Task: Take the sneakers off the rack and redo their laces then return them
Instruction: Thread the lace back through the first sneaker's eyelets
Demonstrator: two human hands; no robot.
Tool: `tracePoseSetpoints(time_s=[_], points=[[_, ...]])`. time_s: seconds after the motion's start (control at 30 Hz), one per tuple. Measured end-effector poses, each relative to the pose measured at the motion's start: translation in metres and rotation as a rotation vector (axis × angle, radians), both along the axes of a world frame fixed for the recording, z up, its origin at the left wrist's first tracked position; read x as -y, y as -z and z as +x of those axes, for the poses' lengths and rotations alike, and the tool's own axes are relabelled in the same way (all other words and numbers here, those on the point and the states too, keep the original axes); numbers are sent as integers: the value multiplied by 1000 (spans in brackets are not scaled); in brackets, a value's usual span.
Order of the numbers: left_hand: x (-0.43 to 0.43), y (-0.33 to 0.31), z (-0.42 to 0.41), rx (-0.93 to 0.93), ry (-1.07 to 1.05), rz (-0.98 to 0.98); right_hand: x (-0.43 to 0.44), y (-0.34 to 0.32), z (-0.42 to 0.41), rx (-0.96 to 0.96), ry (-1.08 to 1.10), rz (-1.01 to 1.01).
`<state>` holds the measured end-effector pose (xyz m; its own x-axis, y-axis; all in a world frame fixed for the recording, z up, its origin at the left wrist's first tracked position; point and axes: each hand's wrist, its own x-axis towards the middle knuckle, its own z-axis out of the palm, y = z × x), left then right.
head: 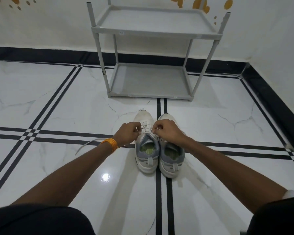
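Two white and grey sneakers stand side by side on the floor, toes pointing at the rack. The left sneaker (146, 150) has its lace (87, 144) partly threaded, with one loose end trailing left across the tiles. My left hand (128, 132) pinches the lace at that shoe's left side. My right hand (167, 130) pinches the other lace end at the shoe's right side and covers part of the right sneaker (171, 160). The grey two-shelf rack (153, 31) stands behind them against the wall with both shelves bare.
White marble-look floor tiles with black stripes spread around the shoes. A black skirting runs along the white walls, which meet in a corner at the right. My knees in dark shorts fill the bottom corners.
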<state>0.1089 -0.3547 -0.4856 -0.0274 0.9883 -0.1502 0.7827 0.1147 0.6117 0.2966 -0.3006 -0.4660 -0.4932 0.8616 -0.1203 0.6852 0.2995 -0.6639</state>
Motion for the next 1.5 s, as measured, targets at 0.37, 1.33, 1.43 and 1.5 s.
tracePoseSetpoints(time_s=[0.37, 1.33, 1.43, 1.5], points=[[6, 5, -1, -150, 90, -31, 3, 14, -4, 87, 208, -119], [19, 19, 5, 132, -111, -96, 14, 17, -19, -486, 223, -491], [17, 17, 0, 50, -74, -140, 15, 16, -12, -531, 236, -478], [15, 13, -3, 9, -75, -166, 18, 17, -10, -551, 261, -444]])
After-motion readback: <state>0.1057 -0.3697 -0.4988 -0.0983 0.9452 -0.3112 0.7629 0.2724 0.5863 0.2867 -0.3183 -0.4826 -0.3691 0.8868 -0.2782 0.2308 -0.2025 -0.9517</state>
